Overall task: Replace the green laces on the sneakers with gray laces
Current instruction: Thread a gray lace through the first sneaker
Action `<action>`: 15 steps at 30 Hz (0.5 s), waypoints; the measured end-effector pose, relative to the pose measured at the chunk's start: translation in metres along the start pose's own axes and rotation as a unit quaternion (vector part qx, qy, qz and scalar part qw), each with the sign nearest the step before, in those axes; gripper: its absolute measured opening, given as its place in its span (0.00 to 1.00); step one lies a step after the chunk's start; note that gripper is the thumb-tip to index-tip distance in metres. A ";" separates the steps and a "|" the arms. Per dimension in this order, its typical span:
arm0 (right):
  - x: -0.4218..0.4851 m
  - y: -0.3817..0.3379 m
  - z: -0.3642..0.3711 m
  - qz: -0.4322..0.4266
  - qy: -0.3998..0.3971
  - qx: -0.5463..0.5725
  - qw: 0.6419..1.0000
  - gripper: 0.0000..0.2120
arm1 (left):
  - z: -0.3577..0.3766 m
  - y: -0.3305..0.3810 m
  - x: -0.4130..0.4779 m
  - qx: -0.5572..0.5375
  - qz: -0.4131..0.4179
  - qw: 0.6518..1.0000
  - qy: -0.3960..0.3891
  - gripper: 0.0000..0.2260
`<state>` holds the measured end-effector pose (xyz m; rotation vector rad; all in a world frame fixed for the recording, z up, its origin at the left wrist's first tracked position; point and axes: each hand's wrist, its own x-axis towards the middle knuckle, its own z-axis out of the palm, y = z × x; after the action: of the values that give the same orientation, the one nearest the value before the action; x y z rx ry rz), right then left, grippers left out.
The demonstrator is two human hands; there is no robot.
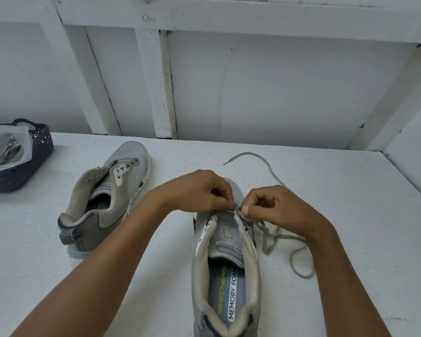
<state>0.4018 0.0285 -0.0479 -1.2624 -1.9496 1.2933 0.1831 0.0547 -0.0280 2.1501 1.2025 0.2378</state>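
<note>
1. The near sneaker (pixel 225 263) stands on the table (pixel 350 190), toe pointing away, between the two forearms. The gray lace (pixel 269 242) comes off its front eyelets and trails in loose loops on the table to the shoe's right. No green lace shows on it.
2. Both hands work at the front eyelets. The left hand (pixel 202 190) has its grip closed in a thumb-and-finger pinch there, on the lace as far as I can tell. The right hand (pixel 275 210) pinches the lace at the right-side eyelet.
3. The step looks like threading the first row. One hand should steady the eyelet flap while the other feeds the tip straight through.
4. Draw both ends to even length before crossing upward, or one side will run short at the top.
5. Keep the lace flat and untwisted at each hole.
6. Watch the loops on the right, because a hasty pull could knot them.
7. The second sneaker (pixel 107 198), lying to the left beside a dark basket (pixel 39 152), shows no lace and likely comes next.
</note>
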 end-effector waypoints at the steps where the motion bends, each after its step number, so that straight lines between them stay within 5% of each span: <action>1: 0.000 -0.001 0.001 0.009 -0.001 0.013 1.000 0.08 | 0.000 0.000 0.001 0.010 -0.006 1.000 0.002 0.04; 9: 0.002 -0.009 0.006 0.124 -0.061 0.008 0.990 0.17 | -0.001 0.007 0.008 0.092 -0.031 0.994 -0.046 0.06; 15: 0.006 -0.001 0.006 0.122 -0.049 0.072 0.989 0.09 | -0.003 0.011 0.009 0.099 -0.039 0.992 -0.070 0.06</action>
<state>0.3939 0.0310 -0.0497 -1.4228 -1.7696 1.6137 0.1948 0.0596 -0.0200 2.2408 1.2694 -0.0688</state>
